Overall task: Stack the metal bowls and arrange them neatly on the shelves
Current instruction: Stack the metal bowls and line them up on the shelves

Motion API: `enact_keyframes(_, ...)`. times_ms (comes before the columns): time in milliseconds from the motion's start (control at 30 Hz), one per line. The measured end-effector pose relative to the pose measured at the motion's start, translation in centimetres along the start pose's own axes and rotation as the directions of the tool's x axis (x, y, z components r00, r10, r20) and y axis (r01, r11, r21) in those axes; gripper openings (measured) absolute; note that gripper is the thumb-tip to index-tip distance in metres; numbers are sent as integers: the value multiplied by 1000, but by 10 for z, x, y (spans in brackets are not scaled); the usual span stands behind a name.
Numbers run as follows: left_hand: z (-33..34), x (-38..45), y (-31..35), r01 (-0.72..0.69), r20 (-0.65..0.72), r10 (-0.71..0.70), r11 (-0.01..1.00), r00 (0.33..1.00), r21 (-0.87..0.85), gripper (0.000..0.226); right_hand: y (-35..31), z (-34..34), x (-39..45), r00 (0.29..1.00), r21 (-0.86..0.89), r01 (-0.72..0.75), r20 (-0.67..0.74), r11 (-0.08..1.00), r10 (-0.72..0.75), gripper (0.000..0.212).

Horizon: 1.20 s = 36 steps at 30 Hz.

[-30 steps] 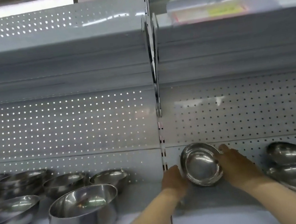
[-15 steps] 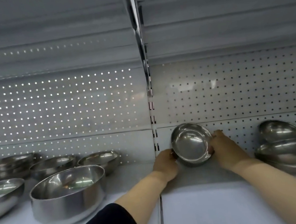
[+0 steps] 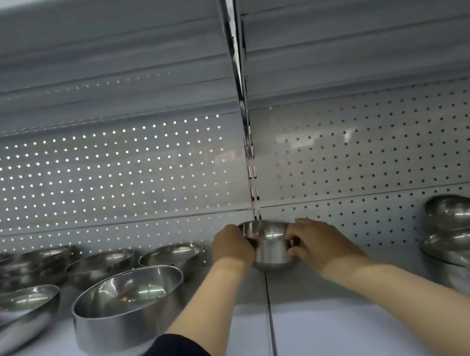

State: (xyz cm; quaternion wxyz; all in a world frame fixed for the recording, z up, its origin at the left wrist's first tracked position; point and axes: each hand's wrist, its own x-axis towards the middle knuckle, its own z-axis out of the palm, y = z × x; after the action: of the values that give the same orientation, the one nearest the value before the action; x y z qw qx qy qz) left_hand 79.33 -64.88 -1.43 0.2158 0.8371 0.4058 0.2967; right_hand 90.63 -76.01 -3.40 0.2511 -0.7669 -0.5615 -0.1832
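While both hands are gripping it, the small bowl (image 3: 269,243) is sitting upright at the shelf (image 3: 337,328) back, between left hand (image 3: 232,247) and right hand (image 3: 320,241), fingers closed on opposite walls.

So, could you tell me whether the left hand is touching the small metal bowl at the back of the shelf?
Touching. In the head view the left hand wraps the left side of the small metal bowl, its fingers overlapping the rim with no gap.

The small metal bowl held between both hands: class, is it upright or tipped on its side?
Upright. The small metal bowl shows its rim on top and rounded base below, gripped by the left hand and right hand.
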Motion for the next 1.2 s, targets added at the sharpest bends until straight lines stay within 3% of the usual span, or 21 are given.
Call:
enact_keyframes(433, -4, 7, -15, -10, 29, 4, 978, 1000, 206, 25, -13, 22, 0, 995, -59, 28, 100, 998, -22, 27)
enact_keyframes(600, -8, 4, -11, -79, 59, 62, 930, 996, 358, 27, -15, 18, -4, 989, -34, 46, 142, 998, -41, 33)
enact_keyframes(733, -15, 1, 6, -160, -64, 206, 890, 976, 426, 25, -17, 2, -8, 989, -11, 13, 148, 1000, -11, 35)
enact_keyframes(867, 3, -5, 29, -340, -83, 365, 913, 927, 226, 48, -14, -30, -8, 995, -8, -95, 20, 995, 95, 39)
enact_keyframes(1000, 25, -17, 47, -393, 63, 390, 918, 919, 50, 50, -4, -74, -24, 982, -91, -188, -24, 978, 187, 29)
enact_keyframes(1200, 39, -49, 60, -412, 278, 452, 890, 847, -193, 46, 37, -158, -102, 968, -203, -242, 12, 949, 249, 25)
